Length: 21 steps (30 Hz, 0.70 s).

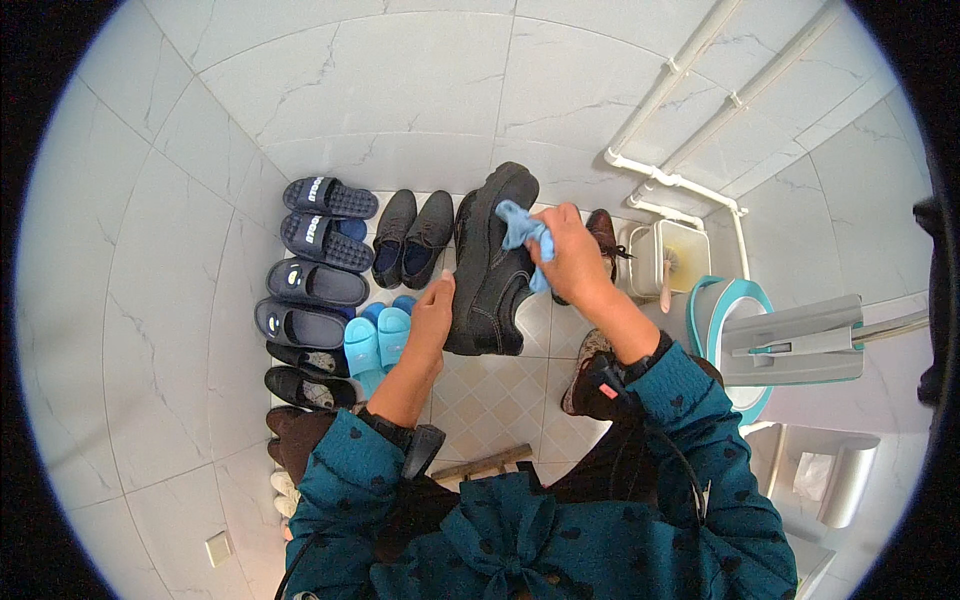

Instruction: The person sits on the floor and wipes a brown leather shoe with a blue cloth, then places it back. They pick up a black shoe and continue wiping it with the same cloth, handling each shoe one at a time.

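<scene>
A black leather shoe (487, 292) is held up in front of me, toe towards the back wall and its sole edge turned partly to view. My left hand (433, 311) grips its left side, the thumb showing and the other fingers mostly hidden. In my right hand (566, 251) is a light blue cloth (517, 225), bunched in the fingers and lying against the side of the shoe near the toe. Behind my right hand, a dark red-brown laced shoe (601, 229) stands on the floor, partly covered.
Dark grey lace-up shoes (427, 236), navy slide sandals (330, 240) and light blue slippers (362, 345) are at the left. Right stand a white bin (694, 259) with a brush (666, 285), and a teal-rimmed bucket (701, 319) with a flat mop (806, 337). White pipes (675, 180) run along the wall.
</scene>
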Each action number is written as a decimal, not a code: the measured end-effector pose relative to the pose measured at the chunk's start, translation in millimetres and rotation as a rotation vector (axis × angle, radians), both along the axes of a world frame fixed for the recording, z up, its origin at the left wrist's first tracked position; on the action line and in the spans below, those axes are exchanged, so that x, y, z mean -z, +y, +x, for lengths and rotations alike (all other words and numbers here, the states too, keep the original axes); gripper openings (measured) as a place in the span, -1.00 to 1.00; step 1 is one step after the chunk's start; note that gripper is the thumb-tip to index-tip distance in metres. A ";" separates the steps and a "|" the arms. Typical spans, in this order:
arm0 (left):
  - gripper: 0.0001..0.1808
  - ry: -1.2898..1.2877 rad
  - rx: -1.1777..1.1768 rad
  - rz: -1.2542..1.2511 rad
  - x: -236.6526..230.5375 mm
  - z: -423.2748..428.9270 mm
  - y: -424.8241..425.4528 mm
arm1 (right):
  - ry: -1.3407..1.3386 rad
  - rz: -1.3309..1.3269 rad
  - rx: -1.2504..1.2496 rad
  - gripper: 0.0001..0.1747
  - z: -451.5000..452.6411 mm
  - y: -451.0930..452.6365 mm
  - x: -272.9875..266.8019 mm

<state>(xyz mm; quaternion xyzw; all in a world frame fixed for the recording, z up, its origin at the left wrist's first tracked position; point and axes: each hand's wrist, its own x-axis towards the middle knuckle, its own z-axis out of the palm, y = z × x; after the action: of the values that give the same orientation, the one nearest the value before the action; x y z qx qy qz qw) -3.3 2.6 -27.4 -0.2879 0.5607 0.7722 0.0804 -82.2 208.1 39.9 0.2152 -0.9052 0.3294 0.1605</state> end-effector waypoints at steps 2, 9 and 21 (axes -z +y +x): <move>-0.49 0.003 0.003 0.079 2.4 -0.4 -4.0 | -0.087 0.023 -0.149 -0.64 15.9 -6.5 -5.2; -0.55 -0.019 0.011 -0.074 14.0 -1.3 -12.3 | -0.121 0.045 -0.077 -0.61 5.2 5.5 -26.2; -0.52 -0.017 0.057 -0.109 11.3 -0.5 -17.5 | -0.202 0.075 -0.314 -0.50 28.3 -2.3 -2.3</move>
<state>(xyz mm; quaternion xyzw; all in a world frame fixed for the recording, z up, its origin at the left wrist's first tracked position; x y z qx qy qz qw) -3.8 -15.0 -38.7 -0.2823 0.6092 0.7354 0.0911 -53.9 205.8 42.2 0.3257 -0.8836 0.3362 0.0072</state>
